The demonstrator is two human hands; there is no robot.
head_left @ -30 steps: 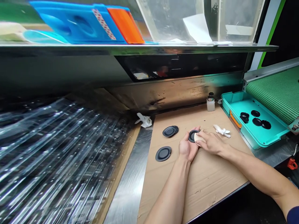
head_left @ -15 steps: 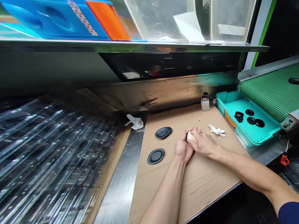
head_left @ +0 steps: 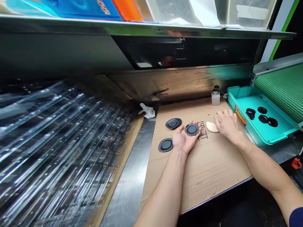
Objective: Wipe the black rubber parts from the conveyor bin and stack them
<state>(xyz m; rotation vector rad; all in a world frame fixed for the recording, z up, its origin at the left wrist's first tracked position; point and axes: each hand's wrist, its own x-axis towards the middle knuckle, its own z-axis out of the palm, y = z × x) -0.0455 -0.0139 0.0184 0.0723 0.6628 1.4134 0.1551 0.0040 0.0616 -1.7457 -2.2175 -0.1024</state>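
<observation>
On the upturned palm and fingers of my left hand (head_left: 183, 138) rests a round black plastic disc (head_left: 191, 129) with a raised ring. My right hand (head_left: 227, 124) is palm down over the cardboard, fingers apart and slightly bent, close to a cream round pad (head_left: 212, 127). What lies beneath that hand is hidden. Left of my left hand sit a small overlapping stack of black discs (head_left: 172, 123) and, nearer to me, another black disc (head_left: 165, 145).
A teal tray (head_left: 258, 134) with several black round parts stands at the right, beside a green conveyor belt (head_left: 284, 85). A small bottle (head_left: 215, 98) stands at the back. Crumpled white cloth (head_left: 147, 110) lies by clear plastic trays (head_left: 59, 151). A metal shelf (head_left: 142, 28) crosses above.
My hands have parted. The cream pad, held against the disc earlier, now lies on the cardboard. My right hand moved right, covering where a white cloth lay. The view has shifted.
</observation>
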